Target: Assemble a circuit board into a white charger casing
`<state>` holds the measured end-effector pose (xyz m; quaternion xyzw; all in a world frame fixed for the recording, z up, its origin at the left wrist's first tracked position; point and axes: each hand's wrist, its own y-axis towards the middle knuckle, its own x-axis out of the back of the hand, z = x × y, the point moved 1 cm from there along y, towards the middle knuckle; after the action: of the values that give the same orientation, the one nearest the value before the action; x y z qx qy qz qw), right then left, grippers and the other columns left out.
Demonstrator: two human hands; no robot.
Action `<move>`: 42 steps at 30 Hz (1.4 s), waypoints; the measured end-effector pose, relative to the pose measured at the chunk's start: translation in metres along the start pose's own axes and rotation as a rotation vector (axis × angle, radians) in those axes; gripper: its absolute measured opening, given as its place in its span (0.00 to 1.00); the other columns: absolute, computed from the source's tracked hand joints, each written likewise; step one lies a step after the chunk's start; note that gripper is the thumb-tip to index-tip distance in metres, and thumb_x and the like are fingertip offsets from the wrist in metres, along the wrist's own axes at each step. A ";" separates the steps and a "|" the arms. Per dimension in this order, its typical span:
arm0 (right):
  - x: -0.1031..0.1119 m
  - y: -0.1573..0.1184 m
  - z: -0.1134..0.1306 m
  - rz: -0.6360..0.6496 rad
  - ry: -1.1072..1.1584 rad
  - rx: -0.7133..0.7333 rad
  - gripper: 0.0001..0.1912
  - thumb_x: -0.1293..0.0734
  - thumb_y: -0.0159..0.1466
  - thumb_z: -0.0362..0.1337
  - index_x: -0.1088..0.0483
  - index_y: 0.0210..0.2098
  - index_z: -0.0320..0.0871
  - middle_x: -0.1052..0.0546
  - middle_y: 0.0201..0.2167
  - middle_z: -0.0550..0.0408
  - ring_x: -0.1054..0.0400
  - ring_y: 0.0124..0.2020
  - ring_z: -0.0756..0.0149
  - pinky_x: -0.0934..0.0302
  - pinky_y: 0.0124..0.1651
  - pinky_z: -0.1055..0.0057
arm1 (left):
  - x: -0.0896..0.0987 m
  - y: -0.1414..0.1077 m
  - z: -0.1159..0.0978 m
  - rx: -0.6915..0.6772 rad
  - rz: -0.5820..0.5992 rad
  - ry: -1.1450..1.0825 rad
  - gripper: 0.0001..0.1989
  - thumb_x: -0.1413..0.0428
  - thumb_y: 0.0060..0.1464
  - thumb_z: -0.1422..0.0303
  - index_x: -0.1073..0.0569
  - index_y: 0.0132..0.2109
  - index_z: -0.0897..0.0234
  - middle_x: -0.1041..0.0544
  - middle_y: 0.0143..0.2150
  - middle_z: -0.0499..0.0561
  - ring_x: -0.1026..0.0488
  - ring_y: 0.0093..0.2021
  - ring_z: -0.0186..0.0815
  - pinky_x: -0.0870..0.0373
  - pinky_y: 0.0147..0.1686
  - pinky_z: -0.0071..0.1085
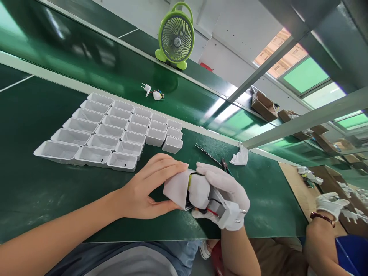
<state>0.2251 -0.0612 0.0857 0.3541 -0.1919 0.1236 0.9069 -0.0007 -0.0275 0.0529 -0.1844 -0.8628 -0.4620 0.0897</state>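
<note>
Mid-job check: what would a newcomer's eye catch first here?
The bright green fan at top centre, then the rows of white cases on the bench, at left. Front and centre, the bare left hand grips another case while the gloved right hand holds wired parts at its mouth.

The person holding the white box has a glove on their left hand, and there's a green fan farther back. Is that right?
Not quite: the head view shows the white glove on the right hand, while the left hand is bare. The white box is being held, and the green fan is farther back, just as you said.
</note>
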 end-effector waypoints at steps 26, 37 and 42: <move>-0.081 -0.099 0.036 -0.379 -0.407 -0.691 0.22 0.28 0.63 0.36 0.31 0.56 0.49 0.21 0.47 0.52 0.25 0.41 0.64 0.28 0.44 0.67 | -0.024 -0.016 0.004 0.462 0.457 -0.422 0.40 0.29 0.46 0.55 0.35 0.63 0.56 0.28 0.58 0.55 0.30 0.57 0.45 0.33 0.61 0.44; -0.087 -0.113 0.022 -0.402 -0.440 -0.599 0.25 0.29 0.65 0.38 0.38 0.59 0.47 0.22 0.47 0.51 0.25 0.40 0.66 0.27 0.43 0.69 | -0.034 -0.023 -0.005 0.193 0.461 -0.197 0.24 0.37 0.60 0.59 0.30 0.60 0.58 0.25 0.57 0.55 0.29 0.57 0.44 0.29 0.58 0.40; -0.089 -0.118 0.021 -0.414 -0.409 -0.599 0.24 0.29 0.65 0.38 0.38 0.59 0.46 0.23 0.50 0.48 0.24 0.44 0.64 0.27 0.45 0.69 | -0.032 -0.023 0.001 0.223 0.397 -0.187 0.24 0.33 0.56 0.58 0.27 0.56 0.59 0.23 0.53 0.53 0.26 0.54 0.42 0.27 0.53 0.36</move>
<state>0.1824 -0.1678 -0.0089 0.1229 -0.3206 -0.1954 0.9187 0.0195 -0.0461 0.0242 -0.3813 -0.8598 -0.3182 0.1185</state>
